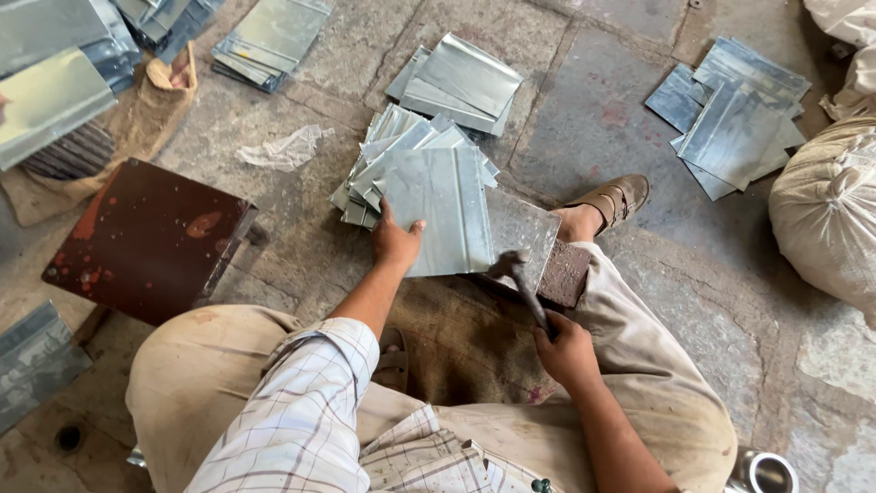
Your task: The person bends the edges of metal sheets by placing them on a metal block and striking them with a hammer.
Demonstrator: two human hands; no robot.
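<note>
The person's right hand was closed around a hammer whose blurred head hung over a galvanised sheet. The left hand lay flat, fingers spread, pinning that sheet's near edge on a block between the knees, on the stone floor. Good blows probably needed firm pinning, fingers well clear. A stack of sheets lay just behind.

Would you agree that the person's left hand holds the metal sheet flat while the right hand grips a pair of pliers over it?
Not quite. The head view shows the right hand gripping a hammer, not pliers, its head over the metal sheet. The rest stands: the left hand presses that sheet flat.
</note>
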